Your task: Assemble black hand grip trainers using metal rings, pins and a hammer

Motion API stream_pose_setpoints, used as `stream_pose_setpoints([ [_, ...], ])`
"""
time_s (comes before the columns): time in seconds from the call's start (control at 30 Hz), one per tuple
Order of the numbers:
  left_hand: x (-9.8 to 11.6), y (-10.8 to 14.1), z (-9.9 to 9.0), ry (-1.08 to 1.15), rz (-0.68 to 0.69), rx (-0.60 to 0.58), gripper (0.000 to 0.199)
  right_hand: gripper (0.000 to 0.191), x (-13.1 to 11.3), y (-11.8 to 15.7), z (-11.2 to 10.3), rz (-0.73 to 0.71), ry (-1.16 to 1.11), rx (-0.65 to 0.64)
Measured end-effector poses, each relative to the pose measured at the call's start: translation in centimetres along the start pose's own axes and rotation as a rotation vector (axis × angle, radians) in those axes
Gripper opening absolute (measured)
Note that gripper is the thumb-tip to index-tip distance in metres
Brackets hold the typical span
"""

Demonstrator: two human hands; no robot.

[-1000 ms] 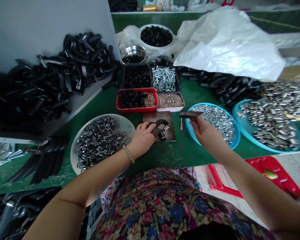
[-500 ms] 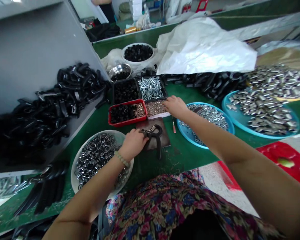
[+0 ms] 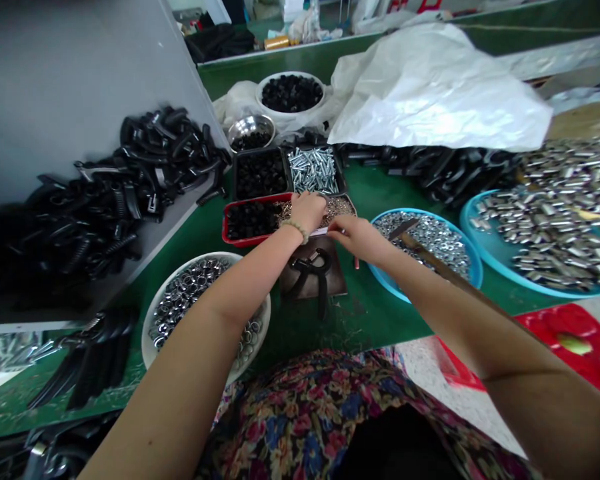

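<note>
My left hand (image 3: 309, 209) reaches over the tray of small copper-coloured pieces (image 3: 341, 206), its fingers curled down together and their tips hidden. Thumb and fingers of my right hand (image 3: 356, 237) are pinched at the near edge of that tray; whatever is between them is too small to make out. Just below both hands, a black hand tool (image 3: 310, 268) with a curved jaw and two spread handles lies on a dark metal plate (image 3: 337, 283), touched by neither hand. Left of the copper pieces is a red tray (image 3: 226, 233) holding black parts.
Metal rings fill a white bowl (image 3: 147, 340) at the left. Blue basins (image 3: 473, 267) of small metal parts stand at the right. Silvery screws (image 3: 314, 170) lie in a black tray behind my hands. Black handles (image 3: 165, 160) are heaped at the far left.
My left hand has let go of the black hand tool and moved up and right to the copper-coloured pieces. The right hand has drawn back towards the tray's near edge.
</note>
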State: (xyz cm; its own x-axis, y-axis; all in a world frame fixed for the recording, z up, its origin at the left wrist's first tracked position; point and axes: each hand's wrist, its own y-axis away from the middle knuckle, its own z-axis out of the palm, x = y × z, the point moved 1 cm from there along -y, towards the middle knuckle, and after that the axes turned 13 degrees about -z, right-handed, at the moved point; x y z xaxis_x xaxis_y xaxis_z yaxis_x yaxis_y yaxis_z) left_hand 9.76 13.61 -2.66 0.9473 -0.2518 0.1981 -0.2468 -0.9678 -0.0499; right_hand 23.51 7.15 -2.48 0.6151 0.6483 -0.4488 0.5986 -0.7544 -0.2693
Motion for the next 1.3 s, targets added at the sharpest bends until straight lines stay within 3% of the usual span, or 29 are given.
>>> stream_pose_setpoints([
  [0.17,-0.4,0.5,-1.2,0.182,-0.053,0.034,0.028,0.016,-2.1,1.5,2.8,-0.021,-0.076,-0.094],
  [0.3,-1.4,3.1,-3.2,0.51,-0.074,0.039,0.019,0.014,-1.7,1.4,3.2,0.033,-0.079,-0.079],
  [0.4,-3.0,6.6,-3.7,0.82,-0.082,-0.074,0.014,0.015,-1.5,1.4,3.1,0.01,-0.113,-0.06],
  [0.53,-5.1,11.0,-2.3,1.09,-0.174,-0.227,0.013,0.013,-1.3,1.6,3.4,0.006,-0.189,-0.014],
  [0.77,-5.7,14.3,0.5,1.045,-0.314,-0.219,0.012,0.015,-1.2,1.8,3.7,0.037,-0.18,0.012],
  [0.97,-4.9,14.6,0.5,0.658,-0.166,-0.068,0.018,0.017,-1.3,1.8,4.1,-0.014,-0.06,-0.011],
  [1.1,-4.4,14.8,0.7,0.475,-0.142,-0.04,0.02,0.018,-1.5,2.0,4.4,-0.079,0.028,-0.021],
  [1.3,-4.2,15.1,1.3,0.257,-0.048,-0.013,0.023,0.023,-3.0,2.0,4.6,-0.173,0.332,-0.218],
])
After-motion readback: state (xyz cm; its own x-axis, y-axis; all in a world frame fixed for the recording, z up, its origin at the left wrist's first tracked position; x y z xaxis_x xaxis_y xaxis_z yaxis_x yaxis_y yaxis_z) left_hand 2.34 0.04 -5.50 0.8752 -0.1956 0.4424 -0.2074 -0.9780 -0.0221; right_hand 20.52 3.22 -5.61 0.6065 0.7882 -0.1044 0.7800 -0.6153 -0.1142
